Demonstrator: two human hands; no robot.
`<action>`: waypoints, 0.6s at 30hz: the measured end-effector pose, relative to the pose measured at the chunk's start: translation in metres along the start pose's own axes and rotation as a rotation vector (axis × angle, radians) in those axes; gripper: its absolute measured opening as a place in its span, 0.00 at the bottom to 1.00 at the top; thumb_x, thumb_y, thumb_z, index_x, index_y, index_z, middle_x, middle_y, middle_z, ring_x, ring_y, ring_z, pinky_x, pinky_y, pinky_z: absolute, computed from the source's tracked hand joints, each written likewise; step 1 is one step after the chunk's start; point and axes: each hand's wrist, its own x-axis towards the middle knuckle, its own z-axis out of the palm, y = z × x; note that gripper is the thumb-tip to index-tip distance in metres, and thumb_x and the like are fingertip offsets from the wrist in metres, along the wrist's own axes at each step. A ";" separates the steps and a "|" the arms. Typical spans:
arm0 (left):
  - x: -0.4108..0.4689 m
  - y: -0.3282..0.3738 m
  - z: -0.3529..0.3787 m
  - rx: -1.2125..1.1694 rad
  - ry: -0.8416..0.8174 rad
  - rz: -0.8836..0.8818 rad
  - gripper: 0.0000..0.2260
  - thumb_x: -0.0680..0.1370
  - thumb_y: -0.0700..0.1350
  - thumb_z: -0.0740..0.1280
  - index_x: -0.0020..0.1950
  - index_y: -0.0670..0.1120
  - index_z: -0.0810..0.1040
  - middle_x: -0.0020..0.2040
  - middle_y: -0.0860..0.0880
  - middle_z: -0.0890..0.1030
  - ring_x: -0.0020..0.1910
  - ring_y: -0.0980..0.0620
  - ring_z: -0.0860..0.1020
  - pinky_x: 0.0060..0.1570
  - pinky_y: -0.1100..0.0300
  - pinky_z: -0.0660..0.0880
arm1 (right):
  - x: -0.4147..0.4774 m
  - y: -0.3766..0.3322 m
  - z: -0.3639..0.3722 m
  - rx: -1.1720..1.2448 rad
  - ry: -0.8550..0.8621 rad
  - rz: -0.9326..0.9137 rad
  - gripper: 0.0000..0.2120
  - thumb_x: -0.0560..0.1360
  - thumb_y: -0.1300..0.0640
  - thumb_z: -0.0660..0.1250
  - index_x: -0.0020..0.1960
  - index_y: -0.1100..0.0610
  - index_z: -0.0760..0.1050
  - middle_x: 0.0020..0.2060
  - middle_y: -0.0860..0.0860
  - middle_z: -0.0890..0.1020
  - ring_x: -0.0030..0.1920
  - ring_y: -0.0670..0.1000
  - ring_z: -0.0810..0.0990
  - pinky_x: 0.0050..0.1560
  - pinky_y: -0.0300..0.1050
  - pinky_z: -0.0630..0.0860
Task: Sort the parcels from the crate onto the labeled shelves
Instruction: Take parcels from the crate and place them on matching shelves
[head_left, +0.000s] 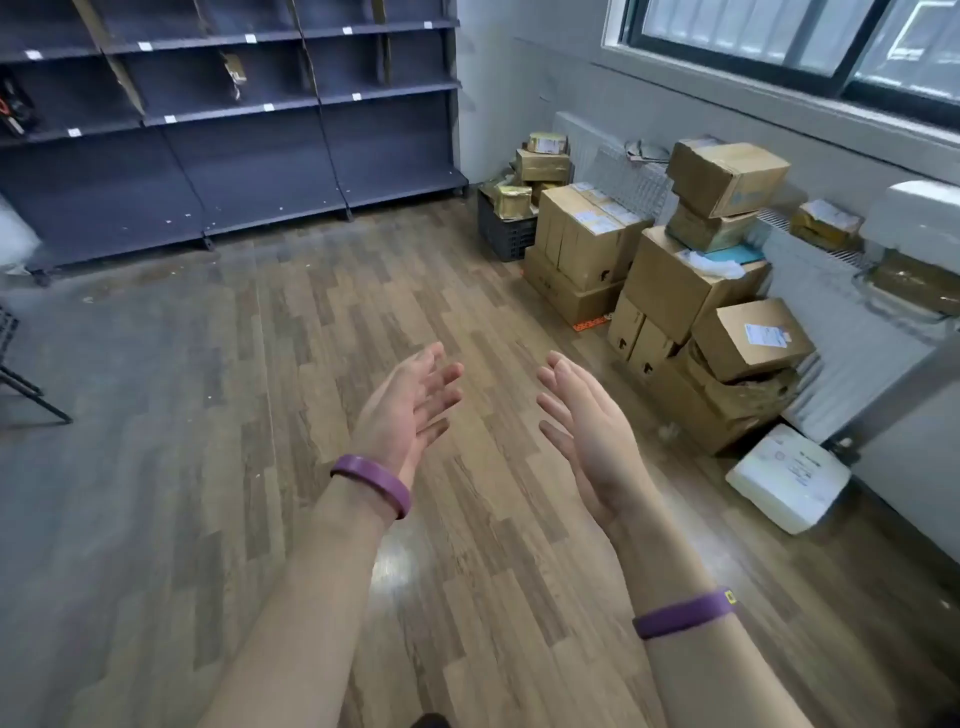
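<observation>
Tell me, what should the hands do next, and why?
Probably reach toward the dark crate in the corner and pick up a parcel. Both the left hand and right hand are open and empty, and the shelves look nearly bare.

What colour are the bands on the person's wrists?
Purple, both the left wristband and the right wristband; head view.

A single head-worn wide view looks forward and down, close over the left hand (410, 410) and right hand (587, 431); shelves (234, 109) stand far beyond.
</observation>
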 end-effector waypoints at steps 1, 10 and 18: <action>0.003 0.004 0.002 -0.008 -0.002 0.016 0.16 0.80 0.54 0.59 0.65 0.53 0.75 0.57 0.51 0.83 0.57 0.50 0.80 0.63 0.50 0.71 | 0.005 -0.003 -0.003 0.013 -0.011 -0.012 0.22 0.80 0.42 0.57 0.72 0.45 0.66 0.69 0.45 0.72 0.67 0.48 0.72 0.68 0.49 0.70; 0.061 0.024 0.017 0.291 -0.064 0.151 0.30 0.71 0.66 0.59 0.72 0.59 0.65 0.70 0.54 0.72 0.68 0.55 0.70 0.71 0.49 0.64 | 0.077 -0.021 -0.014 -0.114 -0.063 -0.066 0.24 0.78 0.36 0.57 0.72 0.40 0.65 0.71 0.41 0.69 0.72 0.45 0.66 0.74 0.54 0.63; 0.188 0.044 0.002 0.217 -0.056 0.107 0.28 0.72 0.63 0.59 0.72 0.58 0.66 0.68 0.53 0.73 0.65 0.54 0.72 0.69 0.51 0.65 | 0.198 -0.037 0.025 -0.181 -0.066 -0.057 0.24 0.79 0.39 0.57 0.73 0.43 0.64 0.72 0.42 0.68 0.72 0.46 0.66 0.75 0.54 0.61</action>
